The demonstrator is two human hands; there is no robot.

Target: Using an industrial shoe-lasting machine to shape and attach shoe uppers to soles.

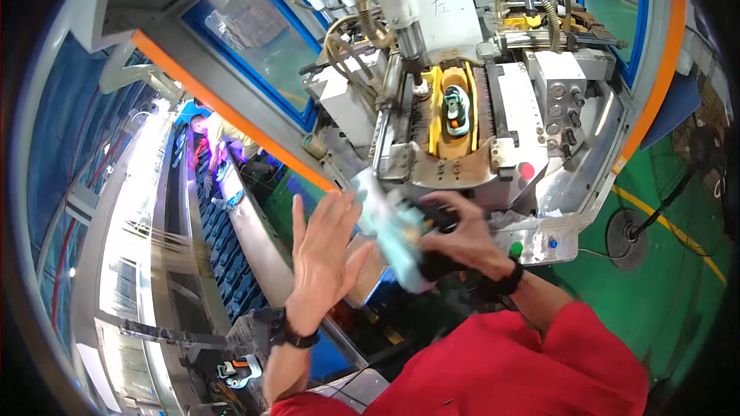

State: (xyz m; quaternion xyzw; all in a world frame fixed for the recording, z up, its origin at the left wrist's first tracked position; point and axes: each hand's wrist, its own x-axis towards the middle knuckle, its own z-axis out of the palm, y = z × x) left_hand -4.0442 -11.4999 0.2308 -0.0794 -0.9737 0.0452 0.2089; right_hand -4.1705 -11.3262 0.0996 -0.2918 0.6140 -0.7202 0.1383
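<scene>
My right hand (469, 237) grips a shoe (399, 243) with a dark upper and a pale teal-and-white sole, blurred by motion. The sole faces my left side, and the fingers wrap the dark part. Beside it, my left hand (322, 245) is open, fingers stretched upward and thumb apart, close to the sole; whether they touch I cannot tell. Ahead of both hands is a press machine (455, 173), where a teal, white and black shoe (457, 112) sits between yellow pads (436, 123).
Left of me runs a conveyor (258, 243) with dark blue pieces, and a co-worker (223, 135) stands along it. Another shoe (240, 371) lies at lower left. Green (516, 249) and blue (553, 244) buttons line the machine's front edge. A floor fan (628, 235) stands at right.
</scene>
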